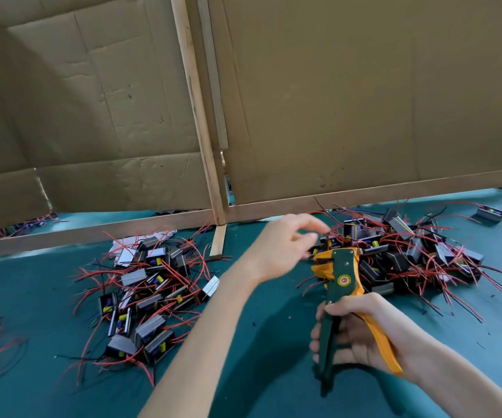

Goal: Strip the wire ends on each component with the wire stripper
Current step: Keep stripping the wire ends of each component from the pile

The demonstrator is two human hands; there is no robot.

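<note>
Cardboard screen point(349, 101) in wooden frame stands along far edge of teal tabletop point(243, 342). Right-hand component pile point(409, 254): black blocks, red wires tangled, spread ahead of you. Left-hand component pile point(150, 291): same parts, well apart from the first. Wire stripper point(341, 285), green and yellow, upright in your grasp, head at near edge of right-hand component pile. Your right hand point(361, 333) grips both its handles. Your left hand point(279, 245) blurred, fingers loosely spread, tips just beside stripper head and pile.
</note>
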